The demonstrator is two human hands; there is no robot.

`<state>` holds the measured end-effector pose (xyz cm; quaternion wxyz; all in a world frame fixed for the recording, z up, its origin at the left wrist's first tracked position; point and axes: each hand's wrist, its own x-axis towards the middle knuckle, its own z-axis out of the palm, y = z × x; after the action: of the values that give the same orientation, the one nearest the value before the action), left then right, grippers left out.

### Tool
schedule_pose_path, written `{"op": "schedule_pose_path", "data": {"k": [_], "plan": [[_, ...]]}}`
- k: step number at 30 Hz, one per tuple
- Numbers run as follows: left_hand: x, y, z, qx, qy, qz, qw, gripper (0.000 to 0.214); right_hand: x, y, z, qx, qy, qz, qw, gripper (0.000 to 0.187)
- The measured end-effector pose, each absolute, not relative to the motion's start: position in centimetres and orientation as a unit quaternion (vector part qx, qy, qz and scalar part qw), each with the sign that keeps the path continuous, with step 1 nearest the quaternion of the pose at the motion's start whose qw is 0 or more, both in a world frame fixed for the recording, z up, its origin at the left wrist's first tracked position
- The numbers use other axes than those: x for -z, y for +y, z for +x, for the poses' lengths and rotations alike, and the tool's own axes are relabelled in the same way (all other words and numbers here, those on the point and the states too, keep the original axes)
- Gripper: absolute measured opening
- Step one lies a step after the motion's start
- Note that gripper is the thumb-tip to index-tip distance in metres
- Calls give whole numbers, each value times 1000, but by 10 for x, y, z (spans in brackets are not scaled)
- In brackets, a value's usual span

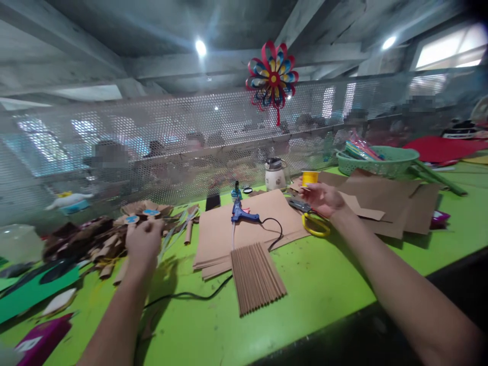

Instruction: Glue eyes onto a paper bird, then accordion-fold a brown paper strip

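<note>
My right hand [324,199] holds a spool of yellow thread [310,178] in its fingertips, above yellow-handled scissors [315,225]. My left hand [144,240] is closed, its fingertips turned away, so what it grips is hidden. It is over a heap of brown paper pieces and small rolls [109,249], close to round blue-marked discs [131,220]. Between my hands, a pleated brown paper piece [259,278] lies in front of flat kraft sheets [213,236]. On those sheets stands a blue glue gun [244,217] with a black cord.
Behind the green table [324,290] runs a perforated metal screen [171,137], with a red paper flower [273,79] hanging on it. A white bottle [275,175] stands at the back. To the right are brown sheets [407,203] and a green basket [396,165].
</note>
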<state>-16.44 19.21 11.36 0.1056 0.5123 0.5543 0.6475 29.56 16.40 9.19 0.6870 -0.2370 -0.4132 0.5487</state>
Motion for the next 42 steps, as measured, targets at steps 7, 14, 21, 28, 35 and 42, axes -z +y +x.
{"op": "schedule_pose_path", "data": {"k": [7, 14, 21, 28, 35, 42], "plan": [[-101, 155, -88, -533, 461, 705, 78, 30, -95, 129, 217, -556, -570, -267, 542, 33], [-87, 95, -18, -362, 235, 728, 533, 54, -86, 91, 165, -330, -781, -309, 431, 42], [-87, 99, -37, -327, 298, 698, 563, 31, -87, 89, 171, -268, -810, -307, 423, 46], [-97, 112, -57, -433, 343, 618, 559, 25, -80, 105, 178, -169, -873, -323, 325, 57], [-98, 124, -66, -521, 335, 569, 541, 19, -78, 140, 206, -259, -768, -418, 410, 51], [-87, 147, -79, -589, 341, 499, 536, 16, -88, 141, 231, -512, -698, -266, 424, 61]]}}
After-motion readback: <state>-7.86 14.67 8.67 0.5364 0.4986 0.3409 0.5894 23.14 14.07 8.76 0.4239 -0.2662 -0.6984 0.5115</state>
